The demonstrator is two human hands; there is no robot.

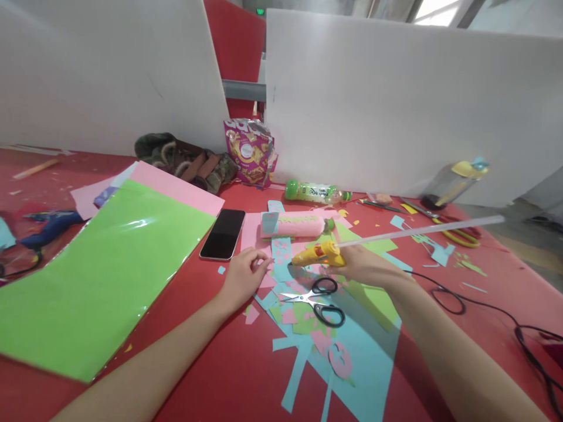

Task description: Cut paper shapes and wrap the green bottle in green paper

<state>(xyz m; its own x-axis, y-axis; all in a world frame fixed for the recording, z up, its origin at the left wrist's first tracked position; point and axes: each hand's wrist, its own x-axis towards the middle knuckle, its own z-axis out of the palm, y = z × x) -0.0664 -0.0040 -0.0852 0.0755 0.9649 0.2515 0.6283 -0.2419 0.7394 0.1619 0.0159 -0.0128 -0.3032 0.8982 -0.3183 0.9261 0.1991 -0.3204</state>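
My right hand (358, 264) grips a yellow hot glue gun (319, 254), its nozzle pointing left and a long clear glue stick (422, 230) sticking out of its back. The nozzle tip is close over a light-blue paper strip (281, 251) with pink cut-out pieces on it. At the strip's left edge is my left hand (246, 274), fingers curled and closed; whether they pinch anything is too small to tell. The strip runs up under a bottle wrapped in pink paper (294, 225), which lies on its side. Black-handled scissors (319, 301) lie just below the glue gun.
Green sheets in a clear sleeve (109, 275) and a black phone (223, 234) lie left. Paper scraps cover a blue sheet (365, 351). Behind are a green-capped bottle (314, 192) and a snack bag (251, 153). A black cable (488, 305) and yellow-handled scissors (460, 236) lie right.
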